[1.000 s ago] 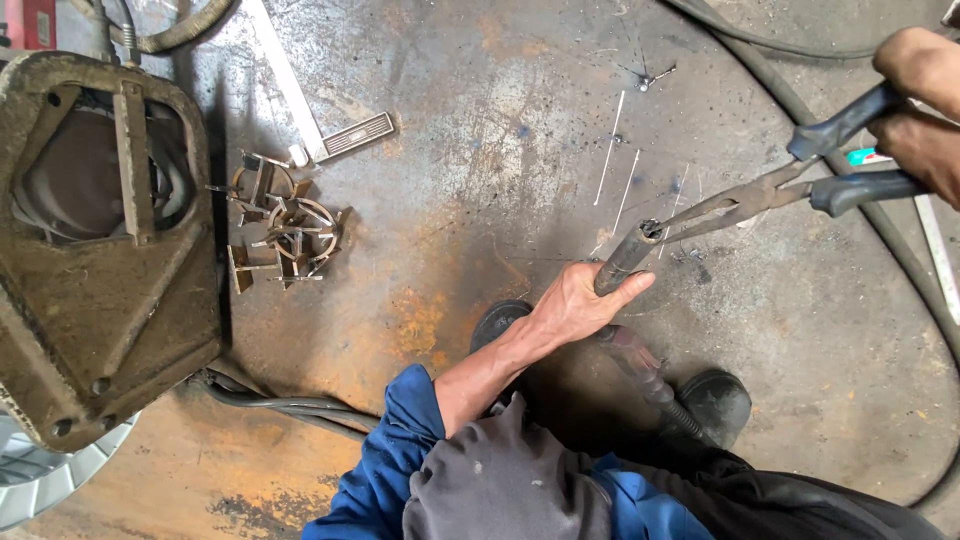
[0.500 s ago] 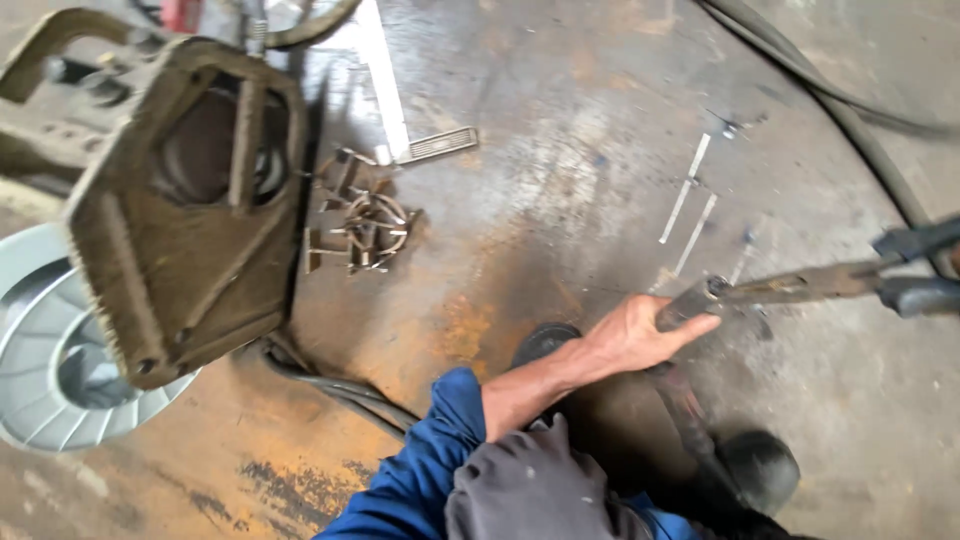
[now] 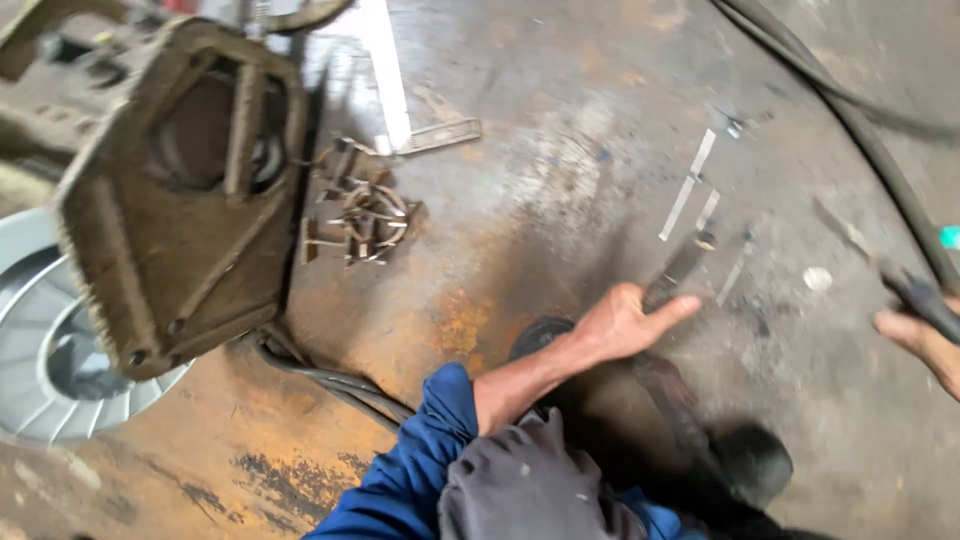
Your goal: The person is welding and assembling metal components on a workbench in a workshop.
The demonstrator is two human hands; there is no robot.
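My left hand point(image 3: 625, 322), in a blue sleeve, reaches out over the stained concrete floor. A short dark metal strip point(image 3: 678, 270) sits between its thumb and outstretched fingers; motion blur hides the exact grip. At the right edge, my right hand point(image 3: 925, 345) is closed on the dark handle of long metal tongs point(image 3: 905, 285). The tongs' thin shaft runs up and to the left, away from the strip and well apart from my left hand.
A rusty cast housing point(image 3: 180, 200) lies at upper left over a silver finned wheel point(image 3: 45, 350). Beside it sit a pile of small bent metal clips point(image 3: 360, 215) and a flat steel bar point(image 3: 385, 70). Thin strips point(image 3: 688, 185), a black hose point(image 3: 870, 120), cables point(image 3: 320, 378) and my shoe point(image 3: 750, 462) are nearby.
The tongs have pulled away to the right, off the piece at my left hand. The view has swung, so the housing now fills more of the upper left.
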